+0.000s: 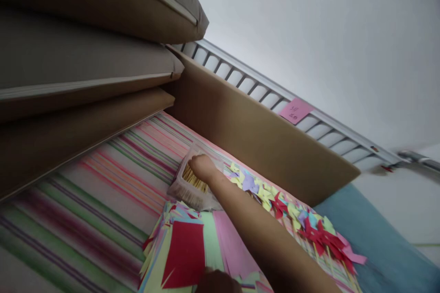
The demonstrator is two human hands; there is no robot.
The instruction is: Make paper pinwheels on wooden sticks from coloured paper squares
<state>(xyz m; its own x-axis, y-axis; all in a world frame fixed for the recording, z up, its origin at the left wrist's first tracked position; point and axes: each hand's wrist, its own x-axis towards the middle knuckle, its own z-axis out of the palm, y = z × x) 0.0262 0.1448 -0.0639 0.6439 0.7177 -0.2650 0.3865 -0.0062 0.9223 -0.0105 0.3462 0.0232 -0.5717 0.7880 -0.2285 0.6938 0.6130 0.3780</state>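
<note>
My right hand (202, 167) reaches across into a clear plastic box (187, 190) full of thin wooden sticks (194, 181). Its fingers are curled down and closed among the sticks. The box stands on a striped cloth (103, 192). Just in front of the box lies a stack of coloured paper squares (187, 252), with red, green and pink sheets on top. Only a dark sliver of my left hand (216, 282) shows at the bottom edge, resting on that stack; its fingers are hidden. Right of my forearm lie several finished paper pinwheels (309, 231).
Brown cushions (85, 55) are piled at the upper left. A cardboard sheet (254, 142) leans behind the box. Behind it runs a white rail (309, 121) with a pink sticky note (294, 111). A blue surface (371, 242) lies at the right.
</note>
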